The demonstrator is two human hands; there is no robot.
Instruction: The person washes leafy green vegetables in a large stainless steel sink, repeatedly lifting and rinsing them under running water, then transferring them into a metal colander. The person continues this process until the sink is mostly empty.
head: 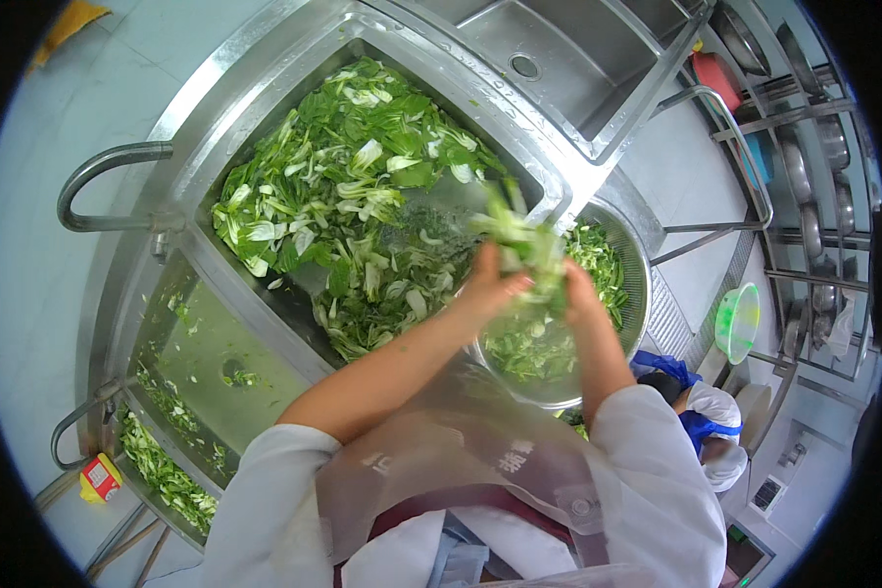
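Observation:
Between my two hands is a bunch of cut leafy greens [529,246], blurred by motion. My left hand [489,283] grips it from the left and my right hand [579,290] from the right. The bunch is above the near right corner of a steel sink basin [264,158], beside a round perforated steel colander [636,272]. Chopped greens [595,257] lie in the colander, partly hidden by my hands and forearms. The basin holds water and a large heap of floating bok choy leaves and stalks [367,162]. Its water is stirred up left of my hands.
A second basin [228,323] at left holds cloudy water and scraps; a further one holds more cut greens [162,470]. Curved steel faucets [110,158] overhang the left side. A steel sink [558,66] stands beyond. Racks with bowls [816,162], a plastic basket [737,323] and another person [705,419] are at right.

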